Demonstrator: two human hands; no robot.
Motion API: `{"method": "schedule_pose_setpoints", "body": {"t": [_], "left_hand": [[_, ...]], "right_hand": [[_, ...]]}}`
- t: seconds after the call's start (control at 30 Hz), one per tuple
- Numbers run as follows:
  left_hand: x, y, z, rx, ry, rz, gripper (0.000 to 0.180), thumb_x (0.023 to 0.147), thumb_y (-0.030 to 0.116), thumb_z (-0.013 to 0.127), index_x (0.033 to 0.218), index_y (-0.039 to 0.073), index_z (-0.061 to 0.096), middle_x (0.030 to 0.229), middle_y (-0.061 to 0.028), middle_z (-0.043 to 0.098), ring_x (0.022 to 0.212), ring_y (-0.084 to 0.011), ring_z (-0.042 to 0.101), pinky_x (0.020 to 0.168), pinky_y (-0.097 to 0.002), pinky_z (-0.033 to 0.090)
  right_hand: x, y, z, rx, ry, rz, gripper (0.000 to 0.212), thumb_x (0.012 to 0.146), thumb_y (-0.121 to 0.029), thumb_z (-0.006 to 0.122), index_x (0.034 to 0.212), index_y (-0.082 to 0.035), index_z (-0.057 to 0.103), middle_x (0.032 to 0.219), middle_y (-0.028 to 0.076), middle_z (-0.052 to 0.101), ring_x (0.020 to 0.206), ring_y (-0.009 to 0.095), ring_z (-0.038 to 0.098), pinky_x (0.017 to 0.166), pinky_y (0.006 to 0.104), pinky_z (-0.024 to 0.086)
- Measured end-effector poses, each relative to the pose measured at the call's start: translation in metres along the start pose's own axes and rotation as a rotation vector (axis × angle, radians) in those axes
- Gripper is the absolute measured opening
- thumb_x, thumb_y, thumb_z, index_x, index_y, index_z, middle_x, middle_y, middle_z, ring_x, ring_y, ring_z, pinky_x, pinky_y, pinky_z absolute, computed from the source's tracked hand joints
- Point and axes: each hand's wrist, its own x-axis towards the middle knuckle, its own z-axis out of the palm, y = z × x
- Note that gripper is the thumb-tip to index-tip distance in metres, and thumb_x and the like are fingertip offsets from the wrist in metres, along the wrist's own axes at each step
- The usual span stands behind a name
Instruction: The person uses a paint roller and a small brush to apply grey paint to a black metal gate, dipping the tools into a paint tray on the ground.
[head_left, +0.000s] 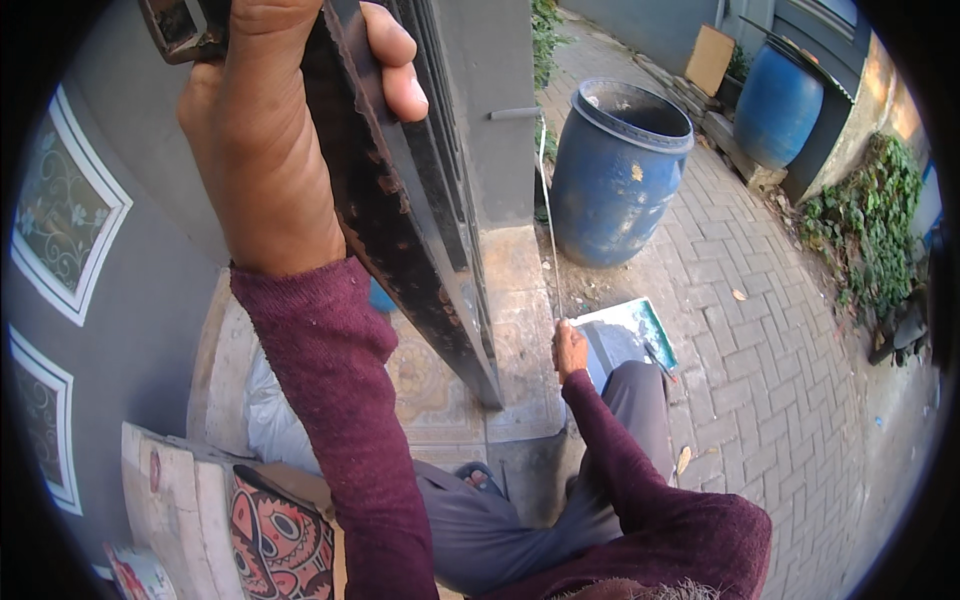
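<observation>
My left hand [270, 150] is raised at the upper left, with its fingers wrapped round the edge of a dark, rusty metal gate [400, 235]. Lower down, my right hand [571, 350] is closed on the thin pole of a long-handled paint roller [515, 114]. The roller's small grey head lies level against the grey pillar [505, 180]. Beside my right knee sits a paint tray [655, 325] with a white and teal rim and grey paint in it. A small dark tool [657, 362], perhaps a brush, rests at its right side.
An open blue barrel [620, 180] stands on the paving beyond the tray, and another blue barrel [778, 105] farther right. A wooden bench [170, 500] with a patterned cushion [285, 540] is at lower left, near a whitish bag [275, 410]. Leafy plants [870, 220] hang at right.
</observation>
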Motion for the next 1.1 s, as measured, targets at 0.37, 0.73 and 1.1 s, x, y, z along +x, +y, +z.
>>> {"method": "schedule_pose_setpoints", "body": {"t": [0.37,0.73,1.1], "left_hand": [[0.001,0.000,-0.003,-0.177,-0.026,-0.102,0.046,0.087,0.046,0.064,0.087,0.001,0.056,0.057,-0.0077,0.057,0.038,-0.0143,0.054,0.037,-0.0212,0.047],[0.001,-0.010,-0.001,-0.241,-0.044,0.058,0.044,0.085,0.046,0.066,0.086,0.003,0.057,0.057,-0.0068,0.058,0.039,-0.0123,0.055,0.038,-0.0209,0.048],[-0.002,-0.016,-0.011,-0.155,-0.037,0.057,0.045,0.085,0.047,0.065,0.090,0.003,0.059,0.059,-0.0083,0.059,0.041,-0.0134,0.056,0.040,-0.0207,0.049]], "right_hand": [[0.056,-0.024,-0.032,-0.336,0.087,-0.223,0.057,0.096,-0.053,0.041,0.086,-0.002,0.063,0.058,0.007,0.053,0.053,0.016,0.051,0.051,0.0332,0.041],[0.001,0.063,-0.015,-0.570,0.181,-0.045,0.061,0.095,-0.052,0.043,0.089,0.006,0.062,0.081,0.031,0.062,0.080,0.048,0.061,0.075,0.0515,0.046],[-0.017,0.005,0.029,-0.300,0.046,-0.140,0.060,0.096,-0.053,0.039,0.078,0.002,0.058,0.067,0.021,0.060,0.064,0.035,0.062,0.063,0.0453,0.046]]}}
